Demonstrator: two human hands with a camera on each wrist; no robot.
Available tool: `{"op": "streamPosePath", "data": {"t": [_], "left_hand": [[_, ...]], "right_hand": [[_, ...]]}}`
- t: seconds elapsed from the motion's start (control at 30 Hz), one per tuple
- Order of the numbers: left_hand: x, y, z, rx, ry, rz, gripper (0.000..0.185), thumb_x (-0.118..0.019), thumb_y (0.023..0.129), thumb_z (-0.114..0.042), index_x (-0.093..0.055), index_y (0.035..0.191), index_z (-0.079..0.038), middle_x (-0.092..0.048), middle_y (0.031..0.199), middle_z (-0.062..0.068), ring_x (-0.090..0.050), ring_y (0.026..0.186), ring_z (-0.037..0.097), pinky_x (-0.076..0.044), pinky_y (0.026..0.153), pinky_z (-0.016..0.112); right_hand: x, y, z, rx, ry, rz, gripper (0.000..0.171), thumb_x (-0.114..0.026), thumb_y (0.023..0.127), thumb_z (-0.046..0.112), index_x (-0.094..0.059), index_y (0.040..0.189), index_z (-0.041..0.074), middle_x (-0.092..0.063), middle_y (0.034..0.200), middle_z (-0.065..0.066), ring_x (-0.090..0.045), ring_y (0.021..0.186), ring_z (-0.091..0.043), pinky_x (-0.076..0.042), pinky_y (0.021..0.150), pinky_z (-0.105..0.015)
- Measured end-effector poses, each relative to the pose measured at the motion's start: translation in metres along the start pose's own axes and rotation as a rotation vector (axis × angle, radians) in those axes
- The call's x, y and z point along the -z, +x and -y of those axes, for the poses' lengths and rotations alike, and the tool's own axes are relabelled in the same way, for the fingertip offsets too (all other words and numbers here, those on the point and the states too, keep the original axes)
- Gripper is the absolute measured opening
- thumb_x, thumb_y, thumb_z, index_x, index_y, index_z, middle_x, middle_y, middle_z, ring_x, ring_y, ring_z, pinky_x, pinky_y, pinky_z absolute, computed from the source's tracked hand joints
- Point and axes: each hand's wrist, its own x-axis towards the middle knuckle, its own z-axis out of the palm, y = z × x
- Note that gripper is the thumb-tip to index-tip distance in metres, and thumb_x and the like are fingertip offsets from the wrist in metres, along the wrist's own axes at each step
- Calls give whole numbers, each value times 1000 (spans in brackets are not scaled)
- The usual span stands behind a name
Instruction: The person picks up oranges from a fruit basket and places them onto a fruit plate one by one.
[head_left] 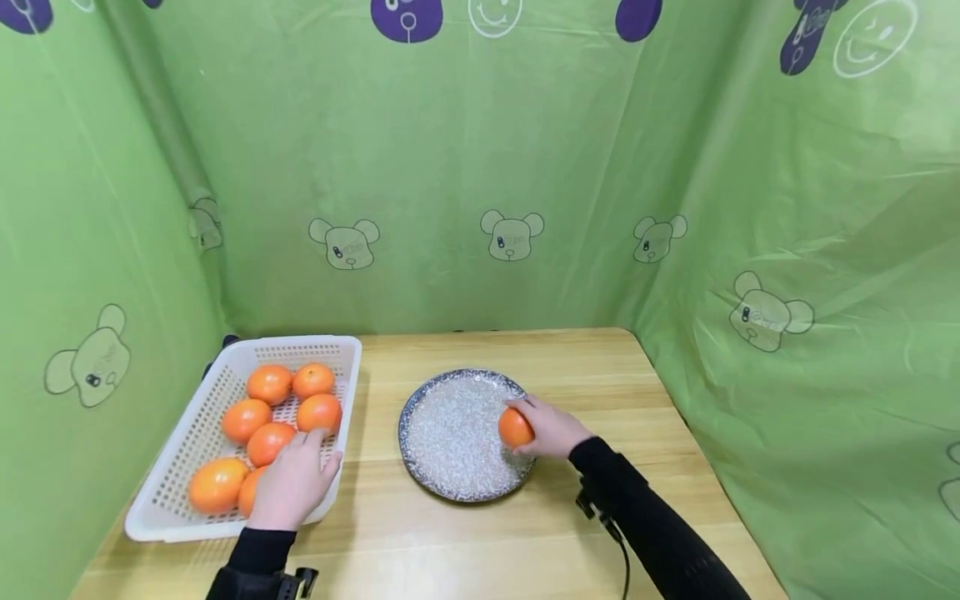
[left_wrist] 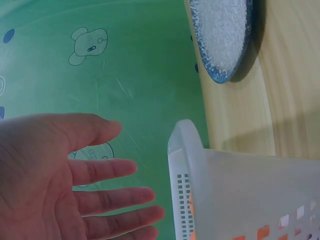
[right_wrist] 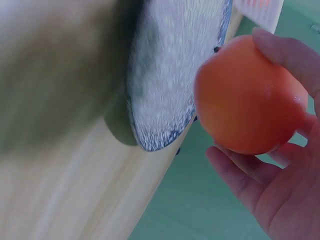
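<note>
My right hand (head_left: 551, 427) grips an orange (head_left: 515, 428) over the right side of a speckled blue-rimmed plate (head_left: 450, 433). In the right wrist view the orange (right_wrist: 247, 97) sits between thumb and fingers beside the plate (right_wrist: 170, 75). My left hand (head_left: 292, 483) hovers with fingers straight over the near right part of a white perforated basket (head_left: 187, 450), just above several oranges (head_left: 270, 417). In the left wrist view the palm (left_wrist: 55, 175) is spread and holds nothing, next to the basket wall (left_wrist: 240, 195).
The wooden table (head_left: 495, 533) is fenced on three sides by green printed curtains (head_left: 480, 183). The basket stands at the table's left edge and the plate near the middle. Bare wood lies in front of both and to the plate's right.
</note>
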Motion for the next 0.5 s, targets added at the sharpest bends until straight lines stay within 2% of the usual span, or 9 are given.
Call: {"op": "streamPosePath", "data": {"t": [0.1, 0.2, 0.37, 0.5], "left_hand": [[1, -1, -3, 9, -6, 6, 43, -64, 96, -23, -57, 127, 6, -65, 114, 30, -66, 102, 45, -56, 79, 58], [-1, -1, -5, 30, -10, 15, 44, -63, 96, -24, -58, 128, 6, -65, 115, 29, -66, 103, 44, -56, 82, 58], [-3, -2, -3, 66, -14, 34, 47, -63, 96, -25, -58, 130, 6, -64, 120, 30, -66, 107, 46, -55, 86, 59], [-2, -5, -1, 61, -17, 10, 47, -63, 96, -25, -58, 130, 6, -64, 121, 32, -65, 108, 48, -55, 87, 61]], "right_hand": [[6, 30, -8, -35, -19, 46, 86, -88, 76, 23, -47, 150, 10, -56, 140, -22, -66, 115, -37, -59, 91, -53], [7, 56, -15, -67, -50, 55, 85, -87, 78, 25, -46, 151, 10, -57, 136, -20, -66, 112, -34, -58, 90, -49], [-9, 86, -25, -96, -73, -7, 80, -84, 80, 28, -47, 149, 14, -56, 136, -19, -66, 110, -33, -58, 86, -45], [-29, 93, -30, -89, -78, -81, 77, -85, 80, 28, -50, 147, 14, -57, 134, -19, -66, 108, -36, -59, 82, -47]]}}
